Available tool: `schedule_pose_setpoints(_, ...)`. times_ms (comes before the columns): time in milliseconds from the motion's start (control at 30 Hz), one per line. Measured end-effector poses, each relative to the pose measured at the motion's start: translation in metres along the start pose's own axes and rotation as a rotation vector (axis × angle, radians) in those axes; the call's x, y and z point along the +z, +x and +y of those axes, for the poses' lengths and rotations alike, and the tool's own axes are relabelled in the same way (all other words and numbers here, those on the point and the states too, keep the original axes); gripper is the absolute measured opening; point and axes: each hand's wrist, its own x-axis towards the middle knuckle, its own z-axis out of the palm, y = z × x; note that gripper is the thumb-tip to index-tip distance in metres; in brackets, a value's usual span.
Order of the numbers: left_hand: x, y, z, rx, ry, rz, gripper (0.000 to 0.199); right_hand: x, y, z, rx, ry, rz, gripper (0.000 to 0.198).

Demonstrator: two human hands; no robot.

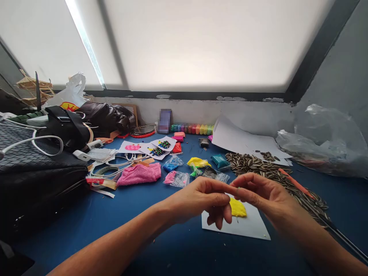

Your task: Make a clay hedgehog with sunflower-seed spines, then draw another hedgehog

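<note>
My left hand (211, 197) and my right hand (260, 193) meet at the fingertips above a sheet of white paper (218, 226). Between the left index finger and the right thumb and fingers is a tiny dark speck, too small to name. My left hand's other fingers curl downward. On the paper, partly hidden behind the hands, lies a flat yellow clay shape (238, 208) with small dark lines at its lower edge.
Sunflower seeds (253, 166) are heaped at right, with an orange strip (296, 183) on them. Bags of blue (173, 163), pink (176, 178) and teal clay (220, 161) lie ahead. A pink cloth (139, 174), white cables and a black bag (43, 184) occupy the left.
</note>
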Motion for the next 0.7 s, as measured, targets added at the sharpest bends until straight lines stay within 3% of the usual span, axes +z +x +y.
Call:
schedule_pose_setpoints(300, -0.004, 0.001, -0.001, 0.01, -0.077, 0.068, 0.033, -0.003, 0.002, 0.004, -0.073, 0.1, 0.12, 0.023)
schedule_pose_setpoints(567, -0.012, 0.002, -0.001, 0.031, 0.082, 0.177, 0.033, -0.005, -0.001, -0.001, -0.054, -0.146, 0.177, 0.028)
schedule_pose_setpoints(700, -0.017, 0.006, -0.005, 0.026, 0.148, 0.199, 0.035, -0.001, -0.004, 0.0, -0.037, -0.327, 0.135, 0.031)
